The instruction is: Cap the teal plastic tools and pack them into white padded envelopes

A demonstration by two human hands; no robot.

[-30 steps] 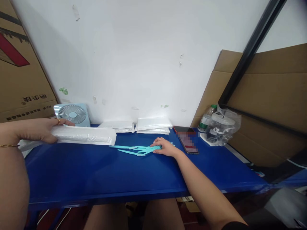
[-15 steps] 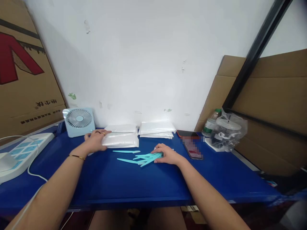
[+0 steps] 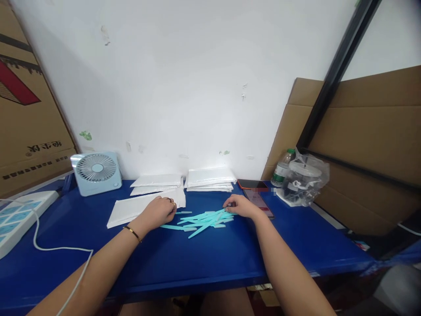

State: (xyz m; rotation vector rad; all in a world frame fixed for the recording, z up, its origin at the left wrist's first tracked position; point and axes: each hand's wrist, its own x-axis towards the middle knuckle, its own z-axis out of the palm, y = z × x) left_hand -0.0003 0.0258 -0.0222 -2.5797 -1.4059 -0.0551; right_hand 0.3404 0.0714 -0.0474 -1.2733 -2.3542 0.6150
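Blue tabletop point(image 3: 204, 259) against a white wall, scattered pale turquoise plastic sticks point(image 3: 202, 218) at its middle.
Left hand point(image 3: 158, 210), fingers curled loosely, rests beside the sticks; right hand point(image 3: 241, 205) pinches their far ends.

blue table point(image 3: 204, 259) front bare, stacks point(image 3: 210, 179) behind

Wall point(image 3: 184, 79): white, scuffed, with small green marks low down.
Surface point(image 3: 197, 259): bright blue, set against the wall.
Left: big cardboard box point(image 3: 23, 114) with red print.
Right: cardboard sheets point(image 3: 368, 131) leaning behind a black bar point(image 3: 332, 74).
Light: even, perhaps from overhead.
Floor: dark and mostly hidden.
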